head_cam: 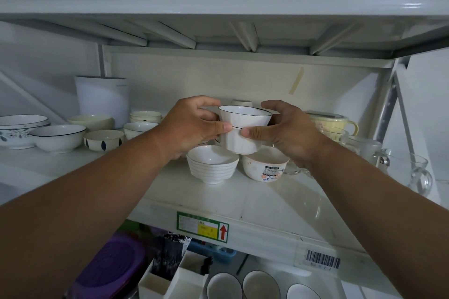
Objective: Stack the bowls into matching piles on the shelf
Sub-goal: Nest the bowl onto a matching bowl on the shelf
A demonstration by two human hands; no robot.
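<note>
Both my hands hold a small stack of two white bowls with thin dark rims (244, 128) in the air above the middle shelf (255, 204). My left hand (194, 128) grips the stack from the left, thumb on the lower bowl. My right hand (281, 131) grips it from the right. Right below stand a white ribbed bowl (211, 165) and a white bowl with an orange flower print (264, 167). Further left on the shelf sit a dark-rimmed white bowl (58, 137), a leaf-dotted cream bowl (103, 139), a cream bowl (91, 121) and another dark-rimmed bowl (138, 128).
A tall white canister (102, 99) stands at the back left, a patterned wide bowl (19, 128) at the far left. Glass mugs (364, 150) and a yellow lidded cup (332, 124) crowd the right. The upper shelf's underside (218, 36) hangs close above. More bowls (224, 286) sit on the shelf below.
</note>
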